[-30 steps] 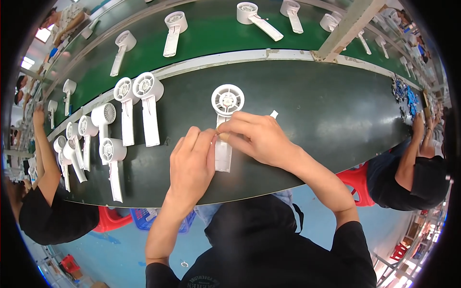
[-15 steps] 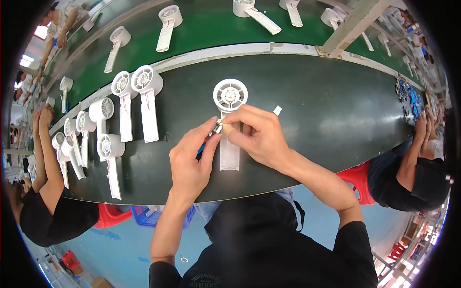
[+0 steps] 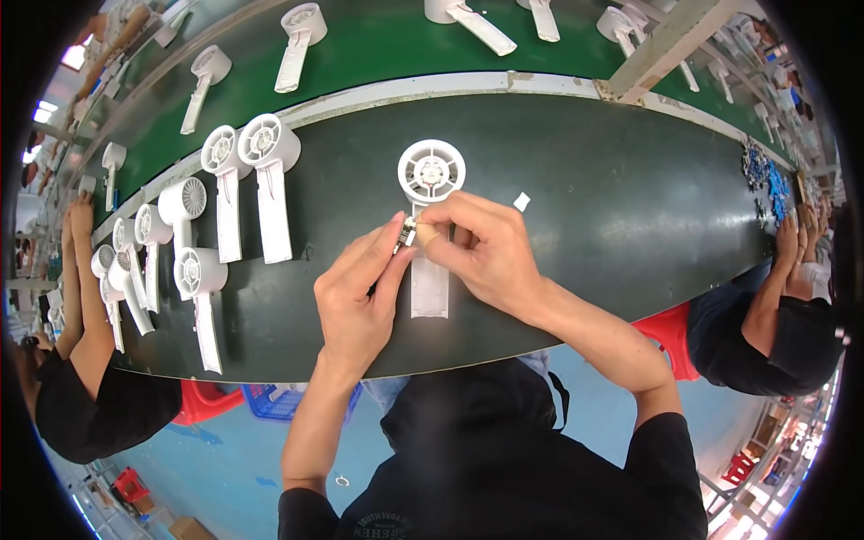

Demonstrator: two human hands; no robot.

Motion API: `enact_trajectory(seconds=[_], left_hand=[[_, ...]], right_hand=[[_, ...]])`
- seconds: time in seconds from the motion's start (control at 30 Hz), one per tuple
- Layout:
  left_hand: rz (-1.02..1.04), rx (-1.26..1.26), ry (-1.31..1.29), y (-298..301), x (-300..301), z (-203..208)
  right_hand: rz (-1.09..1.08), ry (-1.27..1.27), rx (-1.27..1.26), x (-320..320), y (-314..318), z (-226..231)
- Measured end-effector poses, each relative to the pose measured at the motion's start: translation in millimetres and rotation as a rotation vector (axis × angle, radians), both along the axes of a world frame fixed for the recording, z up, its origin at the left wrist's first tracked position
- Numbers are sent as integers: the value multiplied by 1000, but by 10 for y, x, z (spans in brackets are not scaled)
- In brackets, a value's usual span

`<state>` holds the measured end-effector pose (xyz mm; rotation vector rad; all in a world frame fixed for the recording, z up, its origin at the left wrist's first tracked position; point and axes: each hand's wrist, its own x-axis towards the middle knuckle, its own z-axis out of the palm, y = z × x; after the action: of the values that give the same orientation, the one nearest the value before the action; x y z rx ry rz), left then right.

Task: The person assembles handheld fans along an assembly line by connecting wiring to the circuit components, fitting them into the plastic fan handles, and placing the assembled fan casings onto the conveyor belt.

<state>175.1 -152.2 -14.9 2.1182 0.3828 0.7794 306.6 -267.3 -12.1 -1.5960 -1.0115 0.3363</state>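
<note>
In front of me a white handheld fan (image 3: 430,292) lies on the dark table, its round head away from me and its open handle towards me. Over the handle my left hand (image 3: 358,286) pinches a small circuit board (image 3: 405,236) between thumb and fingers. Pale parts show at the board's upper end. My right hand (image 3: 481,243) meets the board there, thumb and forefinger pressed together. Whatever lies between those fingertips is too small and covered to name. Both hands hide the upper part of the handle.
Several more white fans (image 3: 270,144) stand or lie on the left of the table (image 3: 612,234). A white scrap (image 3: 521,201) lies right of my hands. Beyond a raised edge runs a green belt (image 3: 387,45) carrying fans. Blue parts (image 3: 776,191) are heaped far right; co-workers sit on both sides.
The board has turned slightly in my left hand, and the blue piece below it is no longer visible. Both hands stay together over the handle. The view has shifted a little.
</note>
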Motion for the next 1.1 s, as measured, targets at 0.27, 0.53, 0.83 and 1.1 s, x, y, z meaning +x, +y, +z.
enact_trajectory(seconds=[0.27,0.53,0.83,1.1], left_hand=[[-9,148,-5,54,-3,-18],[-4,112,-51,58,33,-107],[-4,79,-66,47,50,-143],[-49,97,-21,95,19,-98]], right_hand=[[53,185,-108,29,-2,63],[93,294,-171,72,-10,24],[119,461,-240,84,-14,48],[113,368,-227,67,-22,22]])
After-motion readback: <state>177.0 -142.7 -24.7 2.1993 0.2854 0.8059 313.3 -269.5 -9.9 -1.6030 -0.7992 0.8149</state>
